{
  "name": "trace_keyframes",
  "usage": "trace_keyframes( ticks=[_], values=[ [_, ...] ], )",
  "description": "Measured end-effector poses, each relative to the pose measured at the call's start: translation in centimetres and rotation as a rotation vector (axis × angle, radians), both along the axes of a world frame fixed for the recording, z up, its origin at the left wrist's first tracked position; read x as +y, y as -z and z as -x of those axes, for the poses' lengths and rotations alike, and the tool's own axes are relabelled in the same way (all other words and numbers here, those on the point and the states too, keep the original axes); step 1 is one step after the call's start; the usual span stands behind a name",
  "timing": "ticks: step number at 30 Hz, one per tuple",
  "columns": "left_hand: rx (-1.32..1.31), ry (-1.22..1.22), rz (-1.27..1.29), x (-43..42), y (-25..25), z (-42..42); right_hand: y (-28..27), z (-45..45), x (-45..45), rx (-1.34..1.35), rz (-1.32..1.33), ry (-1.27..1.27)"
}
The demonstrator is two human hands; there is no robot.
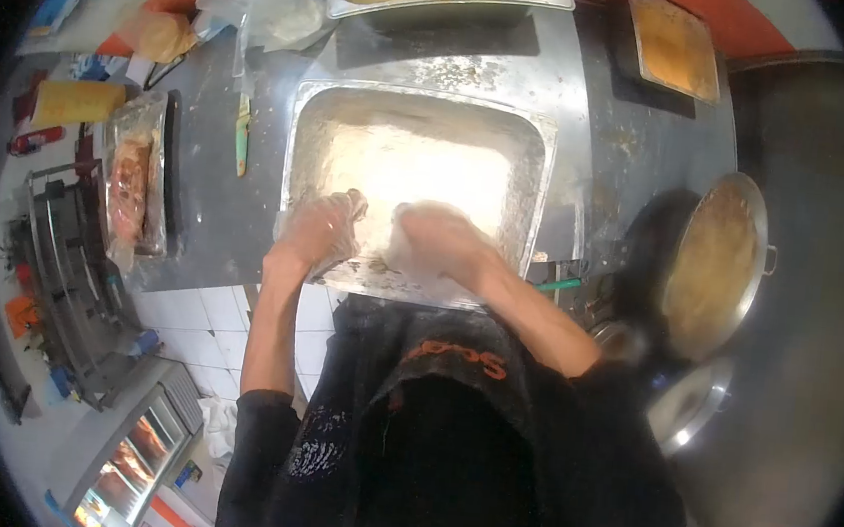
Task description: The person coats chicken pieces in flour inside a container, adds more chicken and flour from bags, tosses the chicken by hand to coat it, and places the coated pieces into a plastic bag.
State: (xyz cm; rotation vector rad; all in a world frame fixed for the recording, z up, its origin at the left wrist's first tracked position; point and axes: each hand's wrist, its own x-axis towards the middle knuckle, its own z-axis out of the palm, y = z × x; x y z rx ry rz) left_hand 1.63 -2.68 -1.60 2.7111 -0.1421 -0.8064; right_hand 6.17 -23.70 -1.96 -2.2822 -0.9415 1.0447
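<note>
Near the left edge of the tabletop [205, 224] lay a packet [129, 188], and right of it a knife [242, 137]. Your tray [548, 164] stood at the middle of the near edge, with pale powder [431, 164] across its floor. The work looked under way: the powder was in and spread about, and nothing shaped from it showed; glare hid how even it was, so how much was left could not be judged. Your gloved left hand [323, 225] was at the tray's near left corner, its grip curled; whether it pinched any powder, you could not tell. Your gloved right hand [439, 240] bent down beside it, its grip hidden. Powder lay just beyond both, toward the tabletop's far edge. Near the far right corner stood a pan [677, 50].
</note>
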Motion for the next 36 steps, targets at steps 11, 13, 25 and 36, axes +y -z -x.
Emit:
trace_keyframes(
  ticks=[11, 13, 25, 36],
  values=[
    [-0.066, 0.184, 0.026, 1.5, 4.5, 0.3, -2.1, 2.0, -5.0, 0.342, -0.317, 0.6],
    [-0.043, 0.147, 0.014, 0.0, 2.5, -0.2, -1.9, 2.5, -5.4, -0.105, -0.289, 0.455],
    [0.288, 0.013, 0.174, 0.8, 3.7, -1.3, -9.8, 5.9, -27.2, -0.102, -1.068, 1.52],
    [0.316, -0.034, 0.119, 1.2, 3.6, -1.0, 5.9, 11.3, -66.6, -0.487, 0.897, 1.413]
  ],
)
